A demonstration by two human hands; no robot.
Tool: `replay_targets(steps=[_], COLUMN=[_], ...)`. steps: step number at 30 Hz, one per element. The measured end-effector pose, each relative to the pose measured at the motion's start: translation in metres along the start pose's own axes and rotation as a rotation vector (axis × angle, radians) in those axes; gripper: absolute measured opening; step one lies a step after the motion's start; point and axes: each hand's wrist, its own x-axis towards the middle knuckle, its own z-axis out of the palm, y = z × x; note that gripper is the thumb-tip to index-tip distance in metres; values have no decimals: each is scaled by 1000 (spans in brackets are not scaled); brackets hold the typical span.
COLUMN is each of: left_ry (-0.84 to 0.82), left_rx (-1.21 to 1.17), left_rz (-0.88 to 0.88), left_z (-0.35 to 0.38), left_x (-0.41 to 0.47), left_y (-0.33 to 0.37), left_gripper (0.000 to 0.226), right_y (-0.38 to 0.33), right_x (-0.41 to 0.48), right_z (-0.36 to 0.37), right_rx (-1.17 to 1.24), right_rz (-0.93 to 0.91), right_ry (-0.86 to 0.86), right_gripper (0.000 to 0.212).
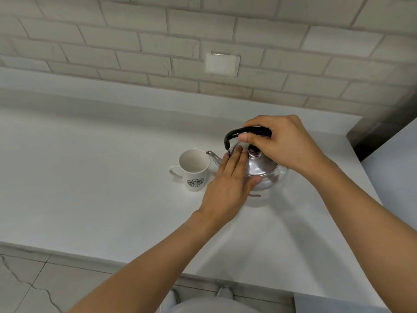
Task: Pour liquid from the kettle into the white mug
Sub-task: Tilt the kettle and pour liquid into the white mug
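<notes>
You're looking down on a wide white bench (101, 177) that runs along a pale brick wall (135, 41), with a blank white wall plate (222, 64) set into the bricks above your work. On the right half of the bench stands the kettle (262, 170), a rounded body with a shiny metal lid and a dark knob (253, 151) on top, sitting upright on the surface. Your right hand (282, 143) is clenched around the black handle (246, 133) that arches over the lid, thumb pressed on its near side. Your left hand (228, 184) lies flat and released, fingers straight, resting against the kettle's left flank where the handle joins, thumb touching the body. The thin metal spout (213, 157) pokes out to the left from under those fingers, its tip right at the rim of the white mug (194, 169). The mug stands upright just beside the kettle, handle turned left, a green round logo facing you, and nothing visible inside it.
</notes>
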Motion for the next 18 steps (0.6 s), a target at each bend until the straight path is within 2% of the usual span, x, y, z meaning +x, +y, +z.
replay_targets(steps=[9, 18], left_ry=[99, 176], left_rx=[-227, -397], left_rz=[-58, -88], left_z=[-6, -9], left_x=[-5, 1], left_y=[9, 15], left_gripper=[72, 71], right_y=[-34, -50], right_x=[26, 49], right_z=[-8, -9], right_rx=[-184, -313], right_rz=[-127, -220], right_ry=[-142, -210], right_gripper=[34, 41])
